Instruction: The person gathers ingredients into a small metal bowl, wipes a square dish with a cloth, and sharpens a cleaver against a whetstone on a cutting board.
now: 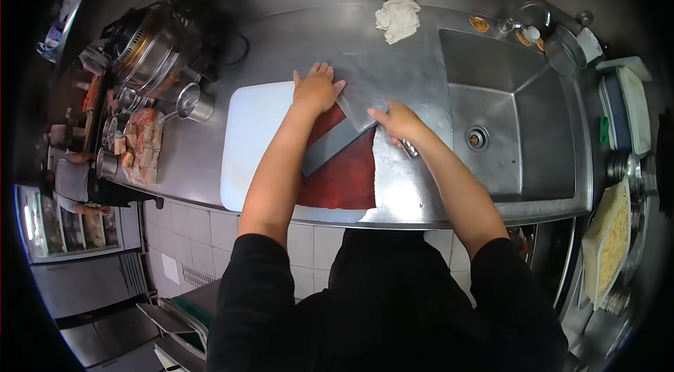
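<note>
In the head view my right hand point(401, 122) is wrapped round the handle of a broad cleaver point(363, 99). The handle's metal end shows below my fingers. The wide blade points up and left, its lower part over a long dark grey slab point(326, 148) that looks like a whetstone. My left hand point(319, 87) has its fingers spread, thumb at the blade's left side; whether it presses on the blade I cannot tell. Beneath the slab lies a dark red cloth point(347, 182), partly over a white cutting board point(256, 140). My left forearm covers part of the board.
Right of the board is a steel sink point(518, 161). A crumpled white cloth point(398, 18) lies at the back. On the left stand a steel pot point(194, 103) and a bag of light brown chunks point(144, 147). A co-worker point(72, 179) stands far left.
</note>
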`<state>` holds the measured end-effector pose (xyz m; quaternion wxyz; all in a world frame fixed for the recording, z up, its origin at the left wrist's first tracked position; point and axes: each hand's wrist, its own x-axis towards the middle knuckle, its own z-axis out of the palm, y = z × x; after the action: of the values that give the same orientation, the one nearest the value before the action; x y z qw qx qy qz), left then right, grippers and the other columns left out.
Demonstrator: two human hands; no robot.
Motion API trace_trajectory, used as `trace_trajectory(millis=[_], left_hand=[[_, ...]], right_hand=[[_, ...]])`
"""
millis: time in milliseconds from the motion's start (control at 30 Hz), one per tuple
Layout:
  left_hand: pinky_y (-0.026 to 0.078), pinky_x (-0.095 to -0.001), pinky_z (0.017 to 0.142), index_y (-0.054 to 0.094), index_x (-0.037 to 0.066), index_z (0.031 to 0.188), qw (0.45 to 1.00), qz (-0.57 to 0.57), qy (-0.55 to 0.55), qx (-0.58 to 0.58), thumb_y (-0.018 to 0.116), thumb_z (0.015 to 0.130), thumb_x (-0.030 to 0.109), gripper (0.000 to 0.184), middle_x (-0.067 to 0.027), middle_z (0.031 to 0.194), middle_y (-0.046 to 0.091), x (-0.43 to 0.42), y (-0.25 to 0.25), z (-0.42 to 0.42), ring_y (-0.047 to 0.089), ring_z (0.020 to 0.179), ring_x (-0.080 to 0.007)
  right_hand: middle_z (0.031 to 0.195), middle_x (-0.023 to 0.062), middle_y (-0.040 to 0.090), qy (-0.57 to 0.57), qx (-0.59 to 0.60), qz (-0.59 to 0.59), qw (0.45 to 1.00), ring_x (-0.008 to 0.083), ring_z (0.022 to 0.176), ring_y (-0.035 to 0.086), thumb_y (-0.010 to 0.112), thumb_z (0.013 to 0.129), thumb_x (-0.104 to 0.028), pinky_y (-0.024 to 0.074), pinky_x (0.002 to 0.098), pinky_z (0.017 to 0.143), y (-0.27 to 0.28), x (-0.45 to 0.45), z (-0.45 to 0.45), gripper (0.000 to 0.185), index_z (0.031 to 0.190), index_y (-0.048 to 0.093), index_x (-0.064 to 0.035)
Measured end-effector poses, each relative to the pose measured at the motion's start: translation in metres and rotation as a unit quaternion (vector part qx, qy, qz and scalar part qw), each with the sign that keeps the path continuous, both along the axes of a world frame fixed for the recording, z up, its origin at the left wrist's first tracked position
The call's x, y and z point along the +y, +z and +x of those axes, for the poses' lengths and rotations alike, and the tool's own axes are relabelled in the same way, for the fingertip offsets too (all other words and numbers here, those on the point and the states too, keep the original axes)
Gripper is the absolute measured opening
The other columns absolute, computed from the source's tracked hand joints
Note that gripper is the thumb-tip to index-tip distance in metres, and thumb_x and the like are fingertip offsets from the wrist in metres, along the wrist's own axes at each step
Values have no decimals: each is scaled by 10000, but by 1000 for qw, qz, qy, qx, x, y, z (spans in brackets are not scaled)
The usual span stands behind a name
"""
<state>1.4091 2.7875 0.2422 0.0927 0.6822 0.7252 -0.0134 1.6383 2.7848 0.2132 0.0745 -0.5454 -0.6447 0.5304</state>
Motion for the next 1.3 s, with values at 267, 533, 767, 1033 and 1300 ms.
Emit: trace_trajectory(millis=[267,533,767,1033,1300], left_hand=[[164,-617,1198,472,3,1458,997,51,-36,48,459,1011,518,682,-150,1572,410,-91,-12,43,308,1501,-271],[172,-612,1195,443,37,1482,998,52,-17,25,469,1006,495,661,-149,1576,401,-47,-14,23,331,1485,-289],[154,-624,1198,446,9,1469,998,54,-13,24,440,1019,512,676,-146,1573,403,-56,-16,24,297,1501,-272],[176,-597,1200,454,14,1466,994,90,-37,50,488,1001,493,668,-149,1561,425,-80,-26,33,327,1488,-286],[180,-619,1196,440,33,1478,1000,17,0,0,397,1042,478,625,-124,1587,388,2,-7,3,296,1503,-250]], right_hand=[[785,178,691,65,-21,-17,998,246,513,637,606,957,-497,532,390,582,-15,-75,54,582,1217,593,24],[680,124,646,54,17,-17,998,204,451,588,622,952,-506,496,358,488,-2,-37,27,536,1100,617,10],[744,117,676,50,-12,22,998,211,486,615,618,933,-539,522,368,529,-25,-40,27,599,1157,619,17],[810,152,695,48,30,68,996,212,502,622,618,946,-500,519,351,540,-41,-67,43,584,1226,597,13],[573,116,591,32,16,20,999,213,443,591,619,920,-608,494,375,465,-10,8,3,709,1055,565,86]])
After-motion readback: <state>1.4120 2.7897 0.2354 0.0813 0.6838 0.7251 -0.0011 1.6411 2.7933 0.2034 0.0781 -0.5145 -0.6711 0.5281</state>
